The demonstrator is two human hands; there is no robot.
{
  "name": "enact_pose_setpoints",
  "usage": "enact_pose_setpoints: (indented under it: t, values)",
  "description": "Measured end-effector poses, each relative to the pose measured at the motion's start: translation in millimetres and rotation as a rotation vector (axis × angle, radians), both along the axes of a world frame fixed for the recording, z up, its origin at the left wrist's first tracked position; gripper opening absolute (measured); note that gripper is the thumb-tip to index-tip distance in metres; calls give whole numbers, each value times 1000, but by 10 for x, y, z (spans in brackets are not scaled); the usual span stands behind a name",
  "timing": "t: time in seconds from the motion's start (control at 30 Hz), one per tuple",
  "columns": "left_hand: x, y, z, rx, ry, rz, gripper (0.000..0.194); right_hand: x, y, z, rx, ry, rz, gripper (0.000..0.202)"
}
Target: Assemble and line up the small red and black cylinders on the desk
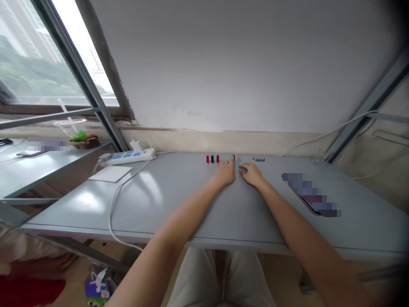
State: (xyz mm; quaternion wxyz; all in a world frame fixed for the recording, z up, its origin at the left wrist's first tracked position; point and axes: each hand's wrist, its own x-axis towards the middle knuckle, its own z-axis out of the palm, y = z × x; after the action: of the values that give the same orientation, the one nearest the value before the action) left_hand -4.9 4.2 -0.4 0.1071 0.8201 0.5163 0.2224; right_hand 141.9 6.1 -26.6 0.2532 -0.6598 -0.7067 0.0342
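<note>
On the grey desk, my left hand (226,171) reaches toward the back, its fingertips at a small red piece (234,157) that they partly cover. Just left of it a red cylinder (207,159), a black cylinder (212,159) and another red cylinder (217,158) stand in a row. My right hand (251,173) rests close by on the right, fingers curled together; what they hold, if anything, is too small to make out. Several small metallic pieces (260,160) lie behind my right hand, near the wall.
A white power strip (129,157) with a cable and a flat white square (110,173) occupy the desk's left. A blurred-out phone-like object (309,196) lies at right. Metal posts frame both sides; a plastic cup (72,125) stands on the neighbouring desk.
</note>
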Motion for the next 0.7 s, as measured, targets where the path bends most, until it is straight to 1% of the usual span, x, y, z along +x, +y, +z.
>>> enact_pose_setpoints:
  t: [0.1,0.23,0.3,0.43,0.5,0.6,0.7]
  values:
    - [58,84,-22,15,-35,31,63,13,36,-63,-21,-14,40,32]
    - [104,166,-52,41,-31,42,63,22,84,-118,-23,-31,101,35]
    - [122,201,-58,37,-66,46,55,21,101,-137,-21,-38,116,36]
    - [147,255,-54,51,-239,85,27,9,112,-160,-31,-49,101,37]
    - [141,262,-48,67,-320,97,16,-2,108,-161,-42,-51,96,37]
    - [92,240,-37,61,-385,99,11,-25,92,-149,-56,-51,89,39]
    - [6,191,-20,20,-473,130,10,-51,69,-129,-64,-59,77,39]
